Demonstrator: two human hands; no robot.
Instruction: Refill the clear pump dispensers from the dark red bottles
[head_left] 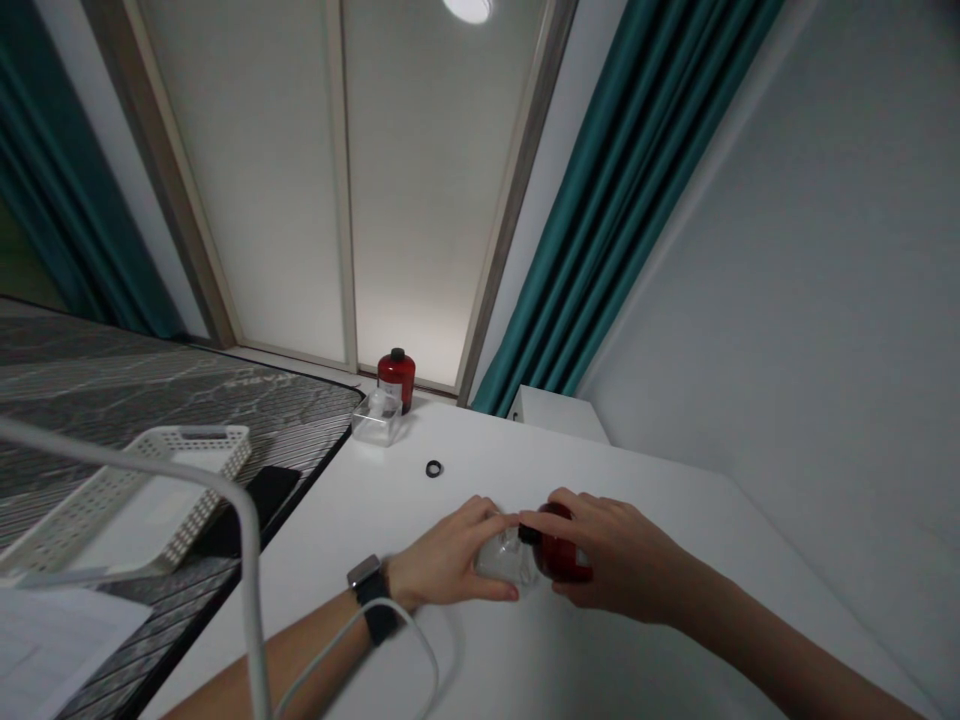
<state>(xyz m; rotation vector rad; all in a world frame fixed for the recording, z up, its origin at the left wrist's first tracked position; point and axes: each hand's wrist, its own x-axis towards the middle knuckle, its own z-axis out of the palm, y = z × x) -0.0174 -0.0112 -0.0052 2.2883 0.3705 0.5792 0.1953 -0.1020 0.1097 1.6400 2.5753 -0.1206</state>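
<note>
Now our right hand (pixel 607 555) closes around a red bottle (pixel 564 548) as our left hand (pixel 442 555), wearing a wristwatch (pixel 366 575), curls over a clear container (pixel 501 558). Both meet at the bottle's black neck (pixel 529 534) above a white table (pixel 660 530); whether the pieces are joined, we cannot tell. Farther off lie a black ring (pixel 433 469), a clear box (pixel 376 420) and a second, capped red bottle (pixel 397 380).
</note>
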